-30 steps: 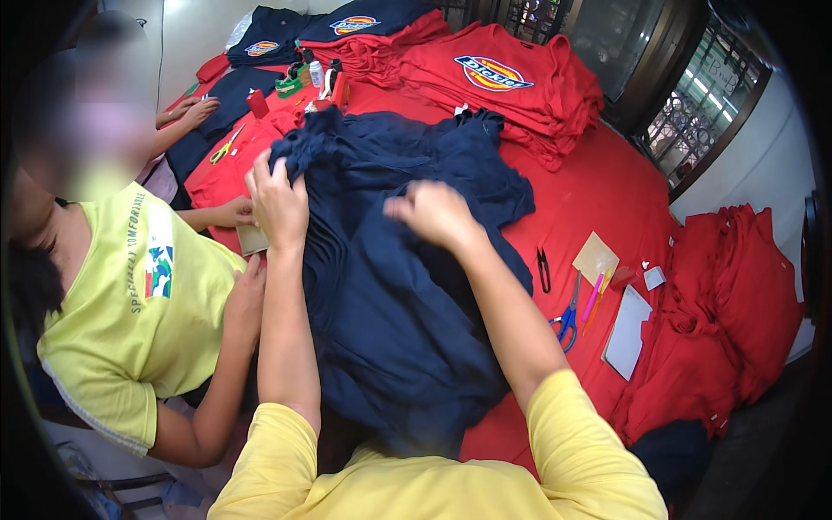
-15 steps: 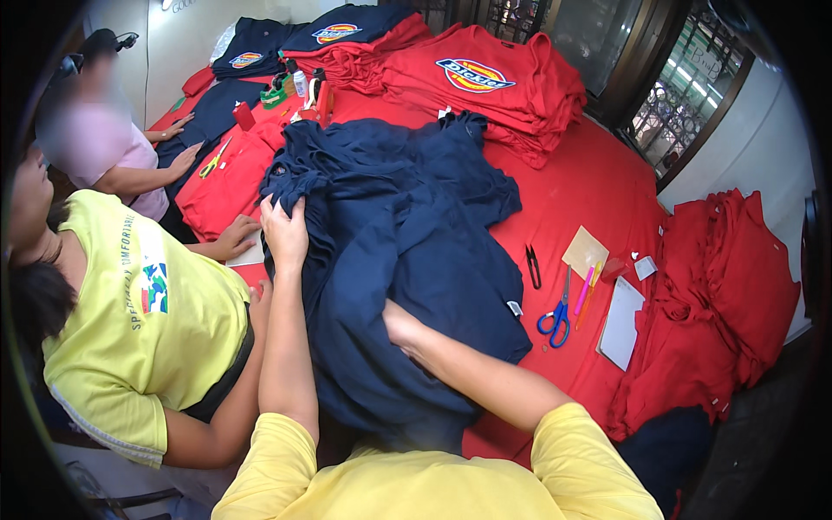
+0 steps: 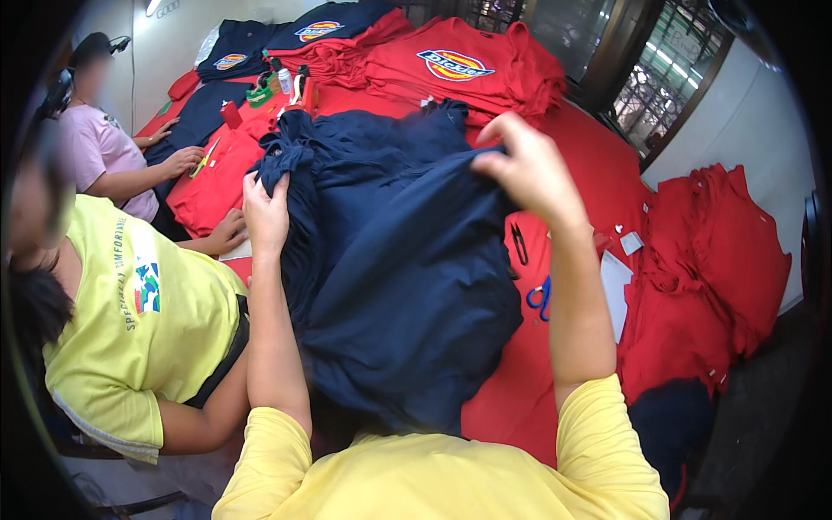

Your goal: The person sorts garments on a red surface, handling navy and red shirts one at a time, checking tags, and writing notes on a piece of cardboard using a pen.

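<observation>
1. A pile of navy blue garments [image 3: 390, 260] lies on the red-covered table [image 3: 607, 173], in front of the person, from the table middle down to the near edge.
2. The right hand [image 3: 529, 169] is lifted above the pile, and its fingers are pinched closed on a fold of the top navy cloth. Half a second before, this hand was low, deep in the pile near the body; now it is raised and the cloth hangs from it.
3. The left hand [image 3: 264, 217] grips the left edge of the pile with fingers curled closed on the cloth, almost at the same place as before.
4. Right of the pile lie blue-handled scissors [image 3: 539, 296] and small black snips [image 3: 519, 244].
5. Further right is a heap of red shirts [image 3: 702, 260]; more red shirts [image 3: 459, 65] are stacked at the far side.
6. At the left sits a co-worker in a yellow-green shirt [image 3: 130, 321], with one hand on the table.
</observation>
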Demonstrator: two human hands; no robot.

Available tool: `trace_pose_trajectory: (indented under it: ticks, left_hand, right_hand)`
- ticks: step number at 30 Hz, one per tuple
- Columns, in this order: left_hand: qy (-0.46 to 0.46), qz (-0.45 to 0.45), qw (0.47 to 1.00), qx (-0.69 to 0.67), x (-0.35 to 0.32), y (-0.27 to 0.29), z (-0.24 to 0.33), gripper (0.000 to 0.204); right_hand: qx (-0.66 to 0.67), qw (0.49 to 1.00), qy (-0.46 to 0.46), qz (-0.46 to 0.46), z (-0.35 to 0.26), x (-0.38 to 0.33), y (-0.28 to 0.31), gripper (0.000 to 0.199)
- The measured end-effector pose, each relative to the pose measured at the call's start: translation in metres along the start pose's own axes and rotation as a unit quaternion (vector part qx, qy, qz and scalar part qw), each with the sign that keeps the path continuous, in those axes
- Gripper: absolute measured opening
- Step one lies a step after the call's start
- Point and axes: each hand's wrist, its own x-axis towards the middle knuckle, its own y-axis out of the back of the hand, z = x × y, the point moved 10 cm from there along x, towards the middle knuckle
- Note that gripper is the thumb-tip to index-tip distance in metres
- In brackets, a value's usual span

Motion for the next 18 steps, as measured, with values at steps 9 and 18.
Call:
trace_pose_trajectory:
  ticks: [9, 18]
  left_hand:
    - [-0.205, -0.298, 0.926, -0.108, -0.128, -0.033, 0.213, 0.025]
    - [-0.123, -0.369, 0.916, -0.095, -0.201, -0.08, 0.214, 0.021]
  right_hand:
    - [0.131, 0.953, -0.259, -0.085, 0.165, -0.164, -0.017, 0.031]
    - [0.208, 0.877, -0.392, -0.182, 0.164, -0.336, -0.107, 0.049]
